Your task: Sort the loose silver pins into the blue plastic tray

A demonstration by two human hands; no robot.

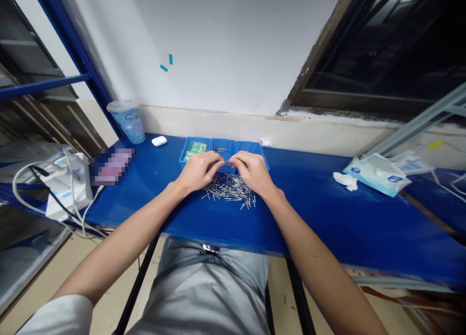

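A loose pile of silver pop rivets [231,187] lies on the blue table, just below my hands. My left hand [200,170] is closed in a pinch, thumb against fingers, in front of the left and middle bins. Facing it, my right hand [253,170] pinches in the same way over the right side of the pile. A thin rivet [226,161] spans the small gap between both sets of fingertips; its ends are hidden by them. Behind the hands stand three joined blue bins [224,143]. Small clear-green packets [195,149] fill the left bin, and a few rivets lie in the middle one.
On the left are a lidded blue cup [130,124], a white earbud case [159,141], a blurred-out phone-like item [112,167] and a white power strip [69,189] with cables. A tissue pack [378,174] and a crumpled tissue [345,181] lie right. The wall closes off the back.
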